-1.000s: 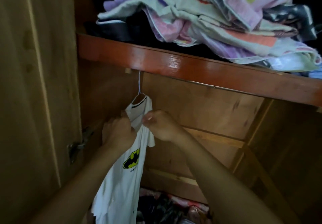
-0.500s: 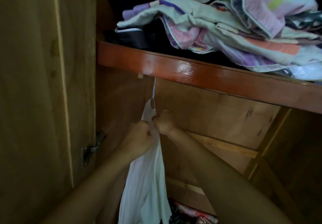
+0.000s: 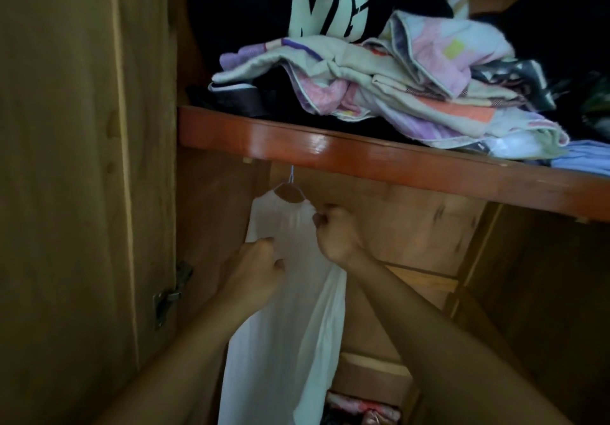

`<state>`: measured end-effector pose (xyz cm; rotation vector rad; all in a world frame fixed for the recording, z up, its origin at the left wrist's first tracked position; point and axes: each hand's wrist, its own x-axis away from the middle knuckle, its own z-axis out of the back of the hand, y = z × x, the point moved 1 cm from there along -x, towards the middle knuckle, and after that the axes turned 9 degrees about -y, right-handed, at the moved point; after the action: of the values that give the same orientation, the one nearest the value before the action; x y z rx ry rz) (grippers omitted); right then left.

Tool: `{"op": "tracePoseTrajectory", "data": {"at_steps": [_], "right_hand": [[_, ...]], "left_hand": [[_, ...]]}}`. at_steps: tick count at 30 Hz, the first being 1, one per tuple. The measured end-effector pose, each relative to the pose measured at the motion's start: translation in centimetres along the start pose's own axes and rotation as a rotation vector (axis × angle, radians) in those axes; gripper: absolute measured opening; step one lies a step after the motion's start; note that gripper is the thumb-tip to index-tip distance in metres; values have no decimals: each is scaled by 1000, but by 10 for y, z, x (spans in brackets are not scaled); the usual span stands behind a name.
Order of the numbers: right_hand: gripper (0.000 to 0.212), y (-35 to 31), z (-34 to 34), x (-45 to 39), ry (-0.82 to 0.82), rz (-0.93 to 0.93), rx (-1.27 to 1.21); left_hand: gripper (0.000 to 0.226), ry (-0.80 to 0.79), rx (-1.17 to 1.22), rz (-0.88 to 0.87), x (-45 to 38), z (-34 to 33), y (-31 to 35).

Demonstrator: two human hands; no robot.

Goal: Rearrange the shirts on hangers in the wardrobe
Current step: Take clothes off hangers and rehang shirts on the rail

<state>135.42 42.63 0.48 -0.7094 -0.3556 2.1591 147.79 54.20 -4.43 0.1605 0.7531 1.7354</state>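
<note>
A white shirt (image 3: 287, 325) hangs on a thin blue-hooked hanger (image 3: 290, 186) under the red-brown shelf (image 3: 330, 150), its plain side facing me. My left hand (image 3: 257, 272) grips the fabric at the shirt's left side, below the shoulder. My right hand (image 3: 336, 233) pinches the right shoulder of the shirt near the collar. The rail that the hook hangs from is hidden behind the shelf edge.
A heap of folded cloths and bedding (image 3: 396, 87) lies on the shelf, with a black printed garment (image 3: 330, 11) behind. The wooden door (image 3: 82, 193) with its hinge (image 3: 168, 299) stands at left. More clothes (image 3: 356, 408) lie at the wardrobe bottom.
The shirt has turned on its hanger: the bat logo side showed first, then it was edge-on, and now the plain side faces me. My hands have spread apart along its shoulders.
</note>
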Motion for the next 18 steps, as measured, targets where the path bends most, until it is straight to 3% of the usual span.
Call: {"op": "tracePoseTrajectory", "data": {"at_steps": [5, 11, 14, 18], "right_hand": [[18, 25, 15, 43, 11, -30, 85], [32, 54, 40, 105, 45, -105, 47], [20, 72, 59, 140, 64, -100, 15], [26, 89, 91, 195, 86, -117, -33]], "left_hand": [[31, 28, -91, -29, 0, 0, 6], [58, 33, 10, 25, -7, -17, 14], [60, 28, 29, 23, -1, -30, 17], [58, 14, 10, -69, 9, -43, 37]]}}
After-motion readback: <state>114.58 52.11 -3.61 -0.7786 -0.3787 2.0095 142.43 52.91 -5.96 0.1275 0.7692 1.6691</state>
